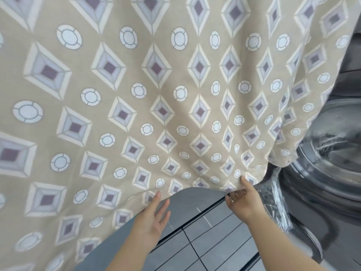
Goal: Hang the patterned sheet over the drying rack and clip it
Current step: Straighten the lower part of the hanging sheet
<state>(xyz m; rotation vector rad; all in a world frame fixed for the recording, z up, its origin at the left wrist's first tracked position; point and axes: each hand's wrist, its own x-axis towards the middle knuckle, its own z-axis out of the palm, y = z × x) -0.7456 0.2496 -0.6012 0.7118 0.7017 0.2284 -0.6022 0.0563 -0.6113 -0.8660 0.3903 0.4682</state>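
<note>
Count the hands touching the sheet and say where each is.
2. The left hand lies open and flat against the patterned sheet near its lower edge. The right hand pinches that lower edge further right, beside the washing machine. No clips visible.

Beige patterned sheet (156,94) with diamonds and circles hangs spread wide.

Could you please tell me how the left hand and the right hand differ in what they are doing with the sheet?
The right hand pinches the patterned sheet's lower edge in a closed grip; the left hand is open, fingers spread against the cloth. The right hand wears rings; the left shows none. Both reach the same hem.
</note>
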